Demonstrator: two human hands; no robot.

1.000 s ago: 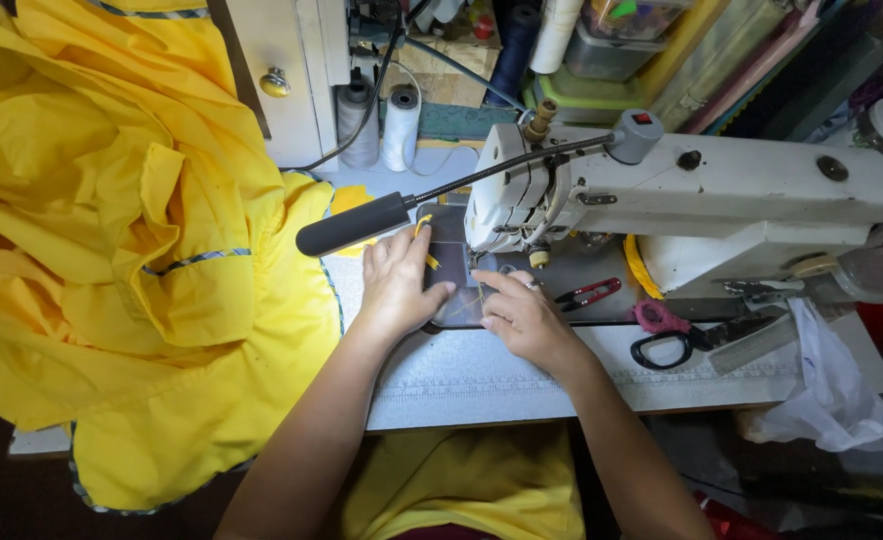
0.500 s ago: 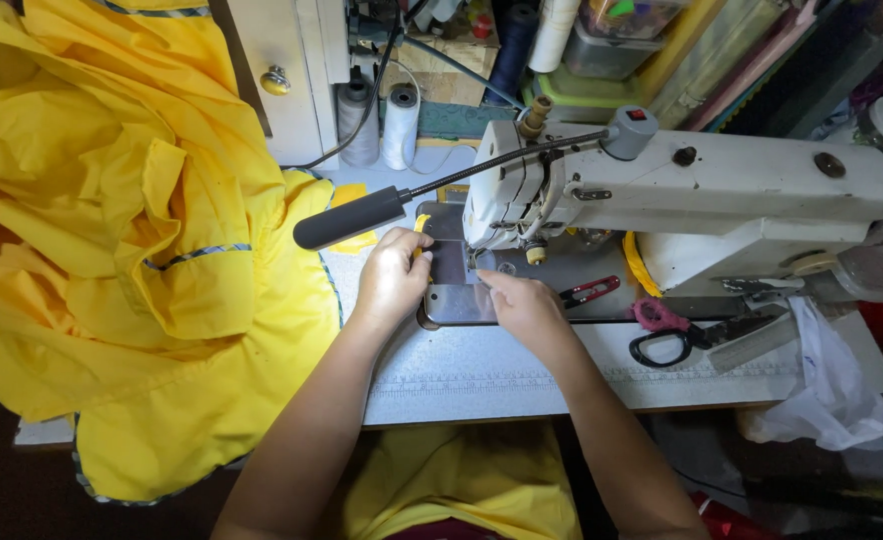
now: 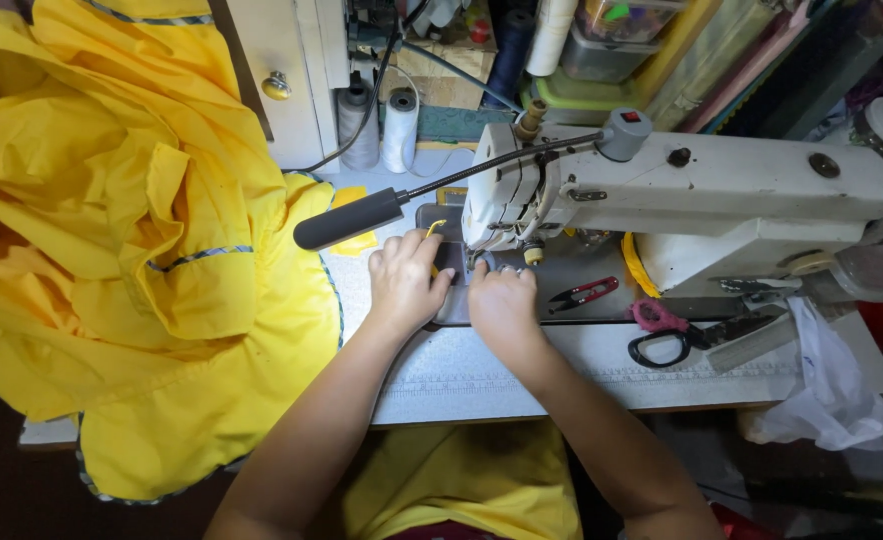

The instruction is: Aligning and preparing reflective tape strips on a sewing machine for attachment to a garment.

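Note:
My left hand [image 3: 407,282] and my right hand [image 3: 502,305] lie side by side on the bed of a white sewing machine [image 3: 742,190], just in front of its needle area. Both press a small dark fabric piece [image 3: 451,262] down onto the grey bed plate, with fingertips close to the presser foot. A thin yellow strip [image 3: 432,232] curls up beside my left fingers. Most of the dark piece is covered by my hands. The needle itself is hidden under the machine head.
A big yellow garment [image 3: 132,230] with grey piping is heaped on the left. A black lamp head [image 3: 347,220] juts over the table. Red thread snips [image 3: 584,293], black-handled scissors [image 3: 667,345], thread cones [image 3: 400,130] and a white plastic bag [image 3: 832,405] lie around. Yellow cloth [image 3: 462,480] rests on my lap.
Both hands have slid forward toward the needle. My right hand has moved up and left until it sits next to the left hand under the machine head.

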